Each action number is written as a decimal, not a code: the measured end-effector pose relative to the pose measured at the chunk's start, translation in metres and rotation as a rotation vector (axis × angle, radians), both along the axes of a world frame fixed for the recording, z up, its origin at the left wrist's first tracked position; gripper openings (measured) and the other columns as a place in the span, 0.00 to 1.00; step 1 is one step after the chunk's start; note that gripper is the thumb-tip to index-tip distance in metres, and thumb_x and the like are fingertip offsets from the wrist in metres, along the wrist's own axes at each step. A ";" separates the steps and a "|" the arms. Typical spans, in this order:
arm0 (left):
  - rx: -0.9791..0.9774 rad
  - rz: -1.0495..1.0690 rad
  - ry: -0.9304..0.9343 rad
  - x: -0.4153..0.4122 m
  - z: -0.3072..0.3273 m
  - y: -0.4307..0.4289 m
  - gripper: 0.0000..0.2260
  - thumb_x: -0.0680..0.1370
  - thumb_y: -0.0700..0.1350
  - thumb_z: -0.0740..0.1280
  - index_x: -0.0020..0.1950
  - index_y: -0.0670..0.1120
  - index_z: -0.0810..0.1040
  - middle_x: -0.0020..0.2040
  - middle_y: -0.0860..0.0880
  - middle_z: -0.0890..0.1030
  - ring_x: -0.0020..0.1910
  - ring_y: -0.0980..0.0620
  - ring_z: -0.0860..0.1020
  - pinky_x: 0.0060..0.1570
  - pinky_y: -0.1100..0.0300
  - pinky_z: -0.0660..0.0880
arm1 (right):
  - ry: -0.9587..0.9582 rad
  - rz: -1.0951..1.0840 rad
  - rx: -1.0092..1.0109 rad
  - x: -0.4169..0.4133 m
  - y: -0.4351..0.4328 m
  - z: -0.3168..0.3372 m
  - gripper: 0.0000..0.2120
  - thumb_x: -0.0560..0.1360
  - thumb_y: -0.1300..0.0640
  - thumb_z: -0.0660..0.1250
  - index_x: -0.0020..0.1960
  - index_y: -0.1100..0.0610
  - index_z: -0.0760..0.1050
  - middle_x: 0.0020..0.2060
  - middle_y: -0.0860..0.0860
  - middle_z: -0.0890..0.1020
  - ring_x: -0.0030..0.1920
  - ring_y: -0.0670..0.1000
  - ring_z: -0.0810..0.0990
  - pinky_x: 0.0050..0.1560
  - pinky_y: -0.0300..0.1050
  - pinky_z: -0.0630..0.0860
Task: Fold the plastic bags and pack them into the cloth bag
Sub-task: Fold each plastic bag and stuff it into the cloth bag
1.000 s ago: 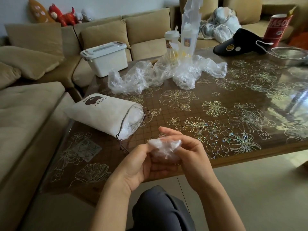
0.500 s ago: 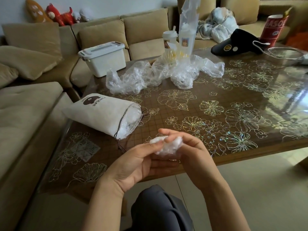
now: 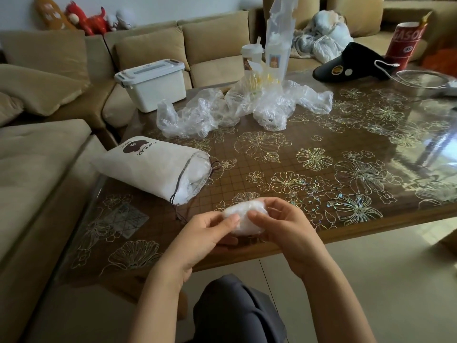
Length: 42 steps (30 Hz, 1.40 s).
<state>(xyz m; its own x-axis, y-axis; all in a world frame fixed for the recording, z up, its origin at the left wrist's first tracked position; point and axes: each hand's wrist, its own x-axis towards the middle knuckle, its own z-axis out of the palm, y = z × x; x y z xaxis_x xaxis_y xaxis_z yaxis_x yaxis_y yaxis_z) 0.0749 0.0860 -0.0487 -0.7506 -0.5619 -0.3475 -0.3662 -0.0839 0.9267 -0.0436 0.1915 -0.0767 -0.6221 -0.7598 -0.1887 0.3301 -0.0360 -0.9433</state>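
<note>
Far left, on sofa: white lidded box [image 3: 150,82]. Cloth bag [image 3: 148,169] lies on its side at table [image 3: 321,219] left edge, mouth open toward the right, clear plastic visible inside. Near table edge, centre: left hand [image 3: 202,236] and right hand [image 3: 286,229] are together, both gripping one compact folded plastic bag [image 3: 243,215]; thumbs press on top, fingers curl under. Wad held just above the tabletop, right of the cloth bag's mouth. Further back: heap of loose plastic bags [image 3: 272,107], unfolded. Far right: black visor [image 3: 346,65].
</note>
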 end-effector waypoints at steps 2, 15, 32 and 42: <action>-0.283 0.145 -0.005 0.002 -0.007 -0.003 0.05 0.77 0.47 0.66 0.45 0.48 0.81 0.43 0.51 0.83 0.45 0.52 0.81 0.45 0.60 0.78 | -0.031 -0.100 0.004 0.001 -0.004 -0.001 0.07 0.73 0.65 0.69 0.50 0.60 0.77 0.40 0.54 0.83 0.36 0.48 0.81 0.32 0.37 0.75; -1.226 0.336 -0.261 -0.010 -0.049 -0.038 0.25 0.80 0.42 0.60 0.76 0.42 0.57 0.78 0.43 0.48 0.76 0.43 0.46 0.73 0.44 0.47 | -0.035 -0.110 0.034 0.010 -0.019 0.001 0.12 0.73 0.70 0.62 0.52 0.57 0.78 0.43 0.54 0.81 0.41 0.50 0.79 0.34 0.34 0.75; -0.994 0.458 0.195 0.023 -0.030 -0.028 0.19 0.81 0.36 0.57 0.72 0.43 0.68 0.70 0.54 0.67 0.68 0.63 0.62 0.62 0.81 0.56 | 0.790 -0.371 0.128 0.029 -0.133 0.006 0.24 0.65 0.57 0.77 0.56 0.59 0.71 0.53 0.53 0.71 0.52 0.52 0.72 0.49 0.35 0.65; -0.965 0.426 0.069 0.035 -0.035 -0.038 0.16 0.79 0.38 0.60 0.67 0.45 0.74 0.62 0.56 0.72 0.63 0.62 0.67 0.55 0.83 0.59 | 0.904 -0.044 0.359 -0.006 -0.178 -0.013 0.12 0.68 0.63 0.66 0.50 0.55 0.69 0.46 0.51 0.76 0.46 0.52 0.73 0.41 0.43 0.64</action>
